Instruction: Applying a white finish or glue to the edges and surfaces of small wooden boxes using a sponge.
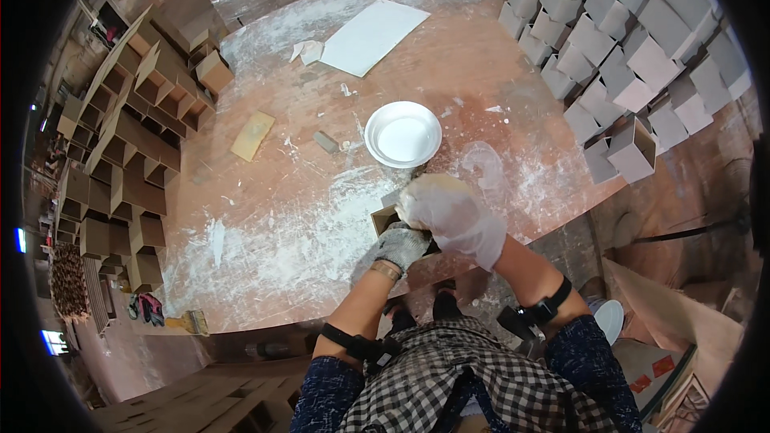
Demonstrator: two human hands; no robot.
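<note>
Close to the table's near edge, a small open brown box (382, 219) is mostly covered by my two hands. My left hand (403, 245), in a grey knitted glove, is closed round the box's near side. Over its far right part lies my right hand (449, 212), wrapped in a loose whitish plastic cover. The right fingers are curled, and whatever they hold is hidden. Just beyond them stands a round white bowl (403, 135) with white contents.
White smears cover the table (265, 248). A white sheet (375, 36), a yellowish flat piece (253, 135) and a small grey block (326, 142) lie farther back. Stacked brown boxes (128, 144) line the left; pale boxes (626, 40) fill the right. A brush (189, 321) rests at the near left corner.
</note>
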